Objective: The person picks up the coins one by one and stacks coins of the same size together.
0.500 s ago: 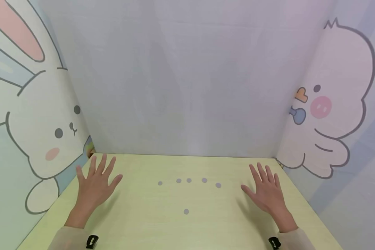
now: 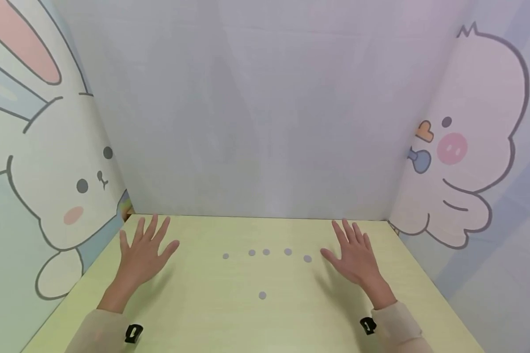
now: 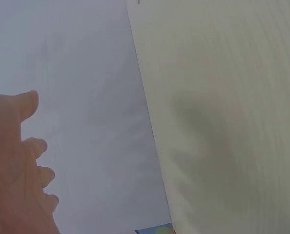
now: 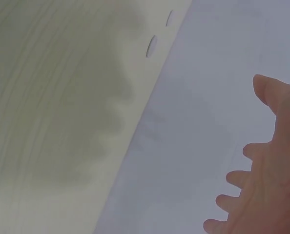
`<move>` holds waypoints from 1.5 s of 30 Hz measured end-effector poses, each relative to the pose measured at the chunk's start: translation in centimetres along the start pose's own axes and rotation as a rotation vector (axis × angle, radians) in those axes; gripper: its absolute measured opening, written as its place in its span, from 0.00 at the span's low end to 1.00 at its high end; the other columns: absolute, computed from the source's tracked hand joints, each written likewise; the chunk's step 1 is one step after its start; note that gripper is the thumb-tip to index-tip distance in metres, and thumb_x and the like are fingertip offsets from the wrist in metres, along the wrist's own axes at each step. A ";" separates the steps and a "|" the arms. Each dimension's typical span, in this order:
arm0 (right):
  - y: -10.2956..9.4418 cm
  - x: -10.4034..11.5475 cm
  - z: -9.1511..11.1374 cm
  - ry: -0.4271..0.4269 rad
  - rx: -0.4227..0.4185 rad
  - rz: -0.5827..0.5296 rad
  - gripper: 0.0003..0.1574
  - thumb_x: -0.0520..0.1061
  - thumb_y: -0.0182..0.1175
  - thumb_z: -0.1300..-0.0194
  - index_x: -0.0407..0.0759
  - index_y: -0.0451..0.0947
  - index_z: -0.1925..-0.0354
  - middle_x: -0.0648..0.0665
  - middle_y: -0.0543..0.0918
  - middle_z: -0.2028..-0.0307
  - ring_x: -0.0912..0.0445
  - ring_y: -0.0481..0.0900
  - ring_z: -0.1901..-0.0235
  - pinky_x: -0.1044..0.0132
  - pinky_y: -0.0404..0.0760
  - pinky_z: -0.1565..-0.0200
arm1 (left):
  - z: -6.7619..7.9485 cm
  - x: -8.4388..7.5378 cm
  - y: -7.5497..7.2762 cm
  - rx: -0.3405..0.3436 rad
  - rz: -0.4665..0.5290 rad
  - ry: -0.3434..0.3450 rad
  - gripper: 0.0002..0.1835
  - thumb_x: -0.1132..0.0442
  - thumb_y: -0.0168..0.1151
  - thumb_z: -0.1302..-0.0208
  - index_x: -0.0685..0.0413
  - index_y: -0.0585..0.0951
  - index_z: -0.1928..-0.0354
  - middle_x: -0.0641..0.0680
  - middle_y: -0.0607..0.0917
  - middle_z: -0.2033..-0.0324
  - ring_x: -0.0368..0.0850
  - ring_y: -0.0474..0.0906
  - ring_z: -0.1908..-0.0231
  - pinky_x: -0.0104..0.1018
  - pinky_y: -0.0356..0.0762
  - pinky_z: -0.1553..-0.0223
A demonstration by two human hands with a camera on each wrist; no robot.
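Observation:
Both bare hands hover over a pale yellow tabletop [image 2: 212, 314], their shadows falling apart from them. The left hand [image 2: 142, 257] is on the left side with fingers spread and thumb out, holding nothing. On the right, the right hand [image 2: 357, 260] is likewise spread and holds nothing. Between them lie several small flat grey discs: a rough row with one disc [image 2: 288, 251] near its middle, plus a single disc [image 2: 262, 295] closer to the person. The row's rightmost disc [image 2: 307, 258] is nearest the right hand's thumb. In the right wrist view, two discs show, one [image 4: 152, 46] larger.
A plain grey-white cloth [image 2: 256, 122] stands behind the table's far edge. Side panels carry a cartoon rabbit [image 2: 57, 162] on the left and a cartoon chick [image 2: 477, 108] on the right. Each sleeve bears a black clip, one [image 2: 134, 333] at the left cuff.
Both hands have moved inward and slightly farther forward, the right hand more than the left. The fingers remain spread, and the discs lie as before on the table.

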State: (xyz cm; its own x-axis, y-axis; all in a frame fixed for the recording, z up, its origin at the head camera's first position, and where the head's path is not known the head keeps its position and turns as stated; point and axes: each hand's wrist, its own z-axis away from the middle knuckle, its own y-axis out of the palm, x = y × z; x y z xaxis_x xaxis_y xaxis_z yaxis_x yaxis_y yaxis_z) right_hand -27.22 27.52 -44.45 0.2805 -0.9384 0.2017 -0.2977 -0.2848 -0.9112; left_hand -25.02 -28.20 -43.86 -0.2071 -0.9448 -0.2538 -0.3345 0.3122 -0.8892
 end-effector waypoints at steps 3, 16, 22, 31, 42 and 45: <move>0.4 0.7 -0.6 -0.007 0.005 -0.026 0.57 0.73 0.55 0.25 0.47 0.49 0.14 0.32 0.50 0.16 0.30 0.45 0.19 0.28 0.45 0.25 | -0.2 -0.1 0.1 0.020 0.037 -0.004 0.44 0.34 0.50 0.20 0.48 0.52 0.14 0.67 0.48 0.16 0.71 0.33 0.18 0.82 0.23 0.31; 2.1 3.1 -2.7 0.011 0.029 -0.200 0.57 0.72 0.56 0.25 0.47 0.48 0.14 0.35 0.51 0.16 0.32 0.48 0.19 0.29 0.55 0.27 | -1.6 -1.1 0.7 0.091 0.172 -0.015 0.44 0.35 0.49 0.19 0.51 0.51 0.14 0.67 0.47 0.16 0.72 0.35 0.18 0.81 0.28 0.30; 2.4 4.9 -3.6 0.042 0.045 -0.308 0.55 0.69 0.60 0.26 0.48 0.52 0.15 0.37 0.54 0.17 0.33 0.53 0.20 0.27 0.65 0.32 | -2.2 -1.6 1.2 0.106 0.236 0.008 0.44 0.37 0.51 0.19 0.52 0.51 0.14 0.68 0.50 0.17 0.74 0.38 0.19 0.82 0.36 0.30; 4.1 7.5 -5.1 0.038 -0.015 -0.465 0.46 0.55 0.68 0.28 0.40 0.65 0.21 0.33 0.69 0.26 0.35 0.73 0.32 0.36 0.74 0.36 | -3.1 -2.1 2.3 0.090 0.372 0.037 0.41 0.41 0.55 0.19 0.56 0.58 0.16 0.67 0.57 0.18 0.76 0.50 0.22 0.80 0.51 0.31; 6.2 10.9 -6.0 0.019 0.038 -0.575 0.38 0.52 0.69 0.28 0.40 0.73 0.27 0.33 0.78 0.37 0.37 0.83 0.47 0.45 0.82 0.48 | -3.6 -2.2 3.2 0.098 0.426 0.050 0.37 0.45 0.59 0.20 0.56 0.64 0.19 0.68 0.69 0.24 0.77 0.63 0.27 0.76 0.62 0.34; 6.9 11.9 -6.2 -0.003 0.069 -0.580 0.36 0.51 0.69 0.28 0.40 0.75 0.28 0.34 0.79 0.40 0.41 0.84 0.51 0.49 0.83 0.50 | -3.5 -2.2 3.3 0.109 0.430 0.060 0.37 0.46 0.62 0.21 0.57 0.66 0.20 0.68 0.73 0.27 0.74 0.71 0.32 0.72 0.70 0.37</move>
State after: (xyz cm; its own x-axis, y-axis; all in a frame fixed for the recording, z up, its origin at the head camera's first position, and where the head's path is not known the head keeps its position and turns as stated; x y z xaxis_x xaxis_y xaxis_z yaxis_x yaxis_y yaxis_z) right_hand -31.61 13.18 -46.13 0.3827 -0.6323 0.6737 -0.0346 -0.7384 -0.6734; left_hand -28.87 -24.69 -44.91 -0.3604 -0.7230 -0.5894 -0.1085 0.6601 -0.7433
